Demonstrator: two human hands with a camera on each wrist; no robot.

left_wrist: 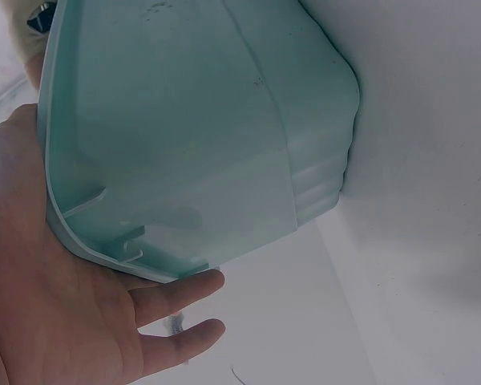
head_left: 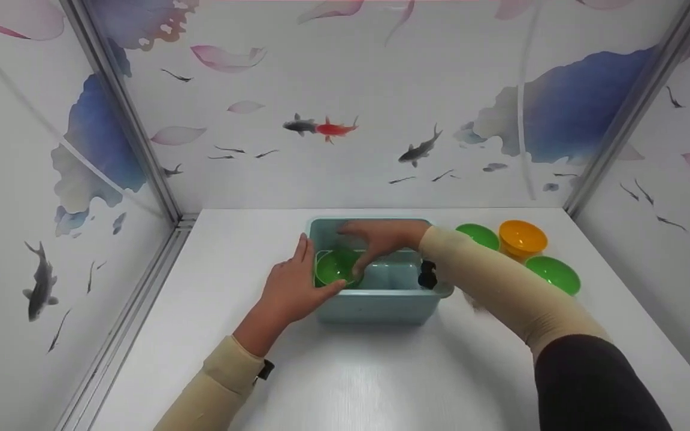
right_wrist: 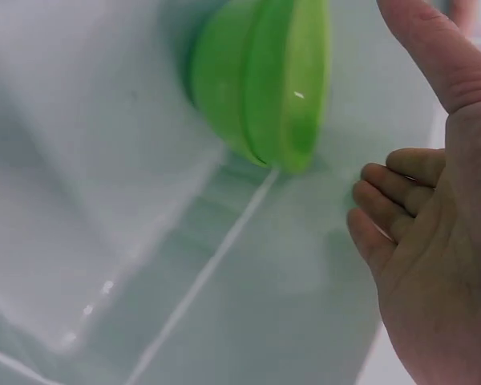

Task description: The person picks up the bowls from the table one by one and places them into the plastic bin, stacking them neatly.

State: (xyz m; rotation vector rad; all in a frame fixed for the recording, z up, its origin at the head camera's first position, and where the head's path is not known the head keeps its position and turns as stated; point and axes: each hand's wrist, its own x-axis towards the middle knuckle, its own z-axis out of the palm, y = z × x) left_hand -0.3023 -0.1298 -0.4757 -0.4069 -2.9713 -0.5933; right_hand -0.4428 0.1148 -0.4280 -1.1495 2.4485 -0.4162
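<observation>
We figure these green bowls [right_wrist: 244,88] are light, stiff, slippery plastic; pinch the rim [right_wrist: 289,80]. Our right hand [head_left: 386,237] is loose and empty, our left hand [head_left: 293,288] straight-fingered against the tub [head_left: 375,308].

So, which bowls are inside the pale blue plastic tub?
The nested glossy green bowls at the left end of the tub; the round orange bowl and two separate green bowls sit outside, to its right.

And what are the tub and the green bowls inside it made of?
The tub looks like satiny plastic: its outside shows thin moulded ribs. The green bowls seem shiny plastic too, with a bright highlight, but glazed ceramic could look similar.
</observation>
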